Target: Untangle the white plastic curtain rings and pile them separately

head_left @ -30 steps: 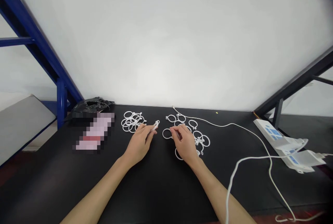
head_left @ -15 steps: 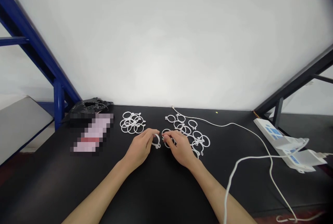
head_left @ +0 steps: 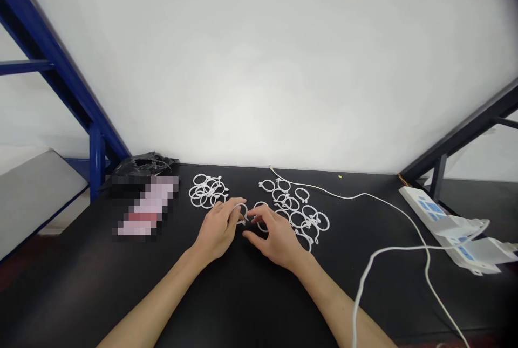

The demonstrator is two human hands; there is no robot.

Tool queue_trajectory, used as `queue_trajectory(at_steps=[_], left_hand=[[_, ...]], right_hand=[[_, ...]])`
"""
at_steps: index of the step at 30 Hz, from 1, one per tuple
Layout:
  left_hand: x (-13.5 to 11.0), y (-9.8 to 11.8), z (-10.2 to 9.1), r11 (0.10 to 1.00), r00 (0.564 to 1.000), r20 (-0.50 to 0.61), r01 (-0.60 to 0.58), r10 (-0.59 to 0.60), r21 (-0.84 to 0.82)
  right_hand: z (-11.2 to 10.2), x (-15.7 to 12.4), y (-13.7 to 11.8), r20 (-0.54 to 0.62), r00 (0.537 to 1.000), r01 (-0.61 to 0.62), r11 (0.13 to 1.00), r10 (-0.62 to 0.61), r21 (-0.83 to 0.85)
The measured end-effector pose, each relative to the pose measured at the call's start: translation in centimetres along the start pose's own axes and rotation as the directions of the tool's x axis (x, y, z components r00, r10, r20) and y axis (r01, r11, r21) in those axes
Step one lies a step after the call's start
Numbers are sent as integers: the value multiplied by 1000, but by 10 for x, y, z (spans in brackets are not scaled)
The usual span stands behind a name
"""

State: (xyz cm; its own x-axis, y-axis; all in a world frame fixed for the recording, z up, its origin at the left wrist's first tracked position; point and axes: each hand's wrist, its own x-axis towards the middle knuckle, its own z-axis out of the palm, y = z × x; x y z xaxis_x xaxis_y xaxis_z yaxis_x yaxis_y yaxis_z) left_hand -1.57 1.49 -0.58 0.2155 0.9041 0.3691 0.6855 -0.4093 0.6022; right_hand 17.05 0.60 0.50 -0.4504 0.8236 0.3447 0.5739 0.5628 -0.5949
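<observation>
Currently, 1 white ring [head_left: 246, 211] is pinched in the left hand [head_left: 217, 228], its loop projecting from the grip toward the right hand [head_left: 279, 236], held part-open just beside it; whether the ring is touched there cannot be told; loose rings [head_left: 207, 190] are spread beyond both hands

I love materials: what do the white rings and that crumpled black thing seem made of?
White rings: probably plastic, though coated metal is possible; smooth, evenly white, with little shine. Crumpled black thing: likely thin plastic film, glossy, judging by its creases and highlights.
</observation>
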Motion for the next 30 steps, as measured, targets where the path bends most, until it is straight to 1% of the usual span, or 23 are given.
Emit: queue_trajectory(at_steps=[4, 7, 10, 12, 17, 24, 30], left_hand=[[-2, 2, 3, 998, 999, 53, 18, -14, -60], [-2, 0, 5, 998, 998, 50, 35, -32, -55], [-2, -4, 6, 999, 999, 24, -25, 26, -38], [-3, -5, 7, 996, 996, 20, -83, 84, -13], [-2, -6, 11, 985, 986, 65, -160, 157, 59], [-2, -8, 9, 980, 981, 66, -188, 184, 58], [-2, -8, 7, 979, 979, 56, -198, 195, 50]], right_hand=[[5, 0, 3, -59, 998, 24, 1000, -24, -9], [5, 1, 5, -125, 991, 55, 998, -57, -15], [3, 3, 6, -202, 977, 58, 997, -66, -46], [1, 3, 8, -225, 973, 45, 997, -57, -56], [-2, 1, 9, -193, 980, 40, 998, -47, -38], [-1, 2, 9, -125, 992, -25, 1000, 27, 16], [-3, 4, 9, -140, 989, -33, 996, 44, 79]])
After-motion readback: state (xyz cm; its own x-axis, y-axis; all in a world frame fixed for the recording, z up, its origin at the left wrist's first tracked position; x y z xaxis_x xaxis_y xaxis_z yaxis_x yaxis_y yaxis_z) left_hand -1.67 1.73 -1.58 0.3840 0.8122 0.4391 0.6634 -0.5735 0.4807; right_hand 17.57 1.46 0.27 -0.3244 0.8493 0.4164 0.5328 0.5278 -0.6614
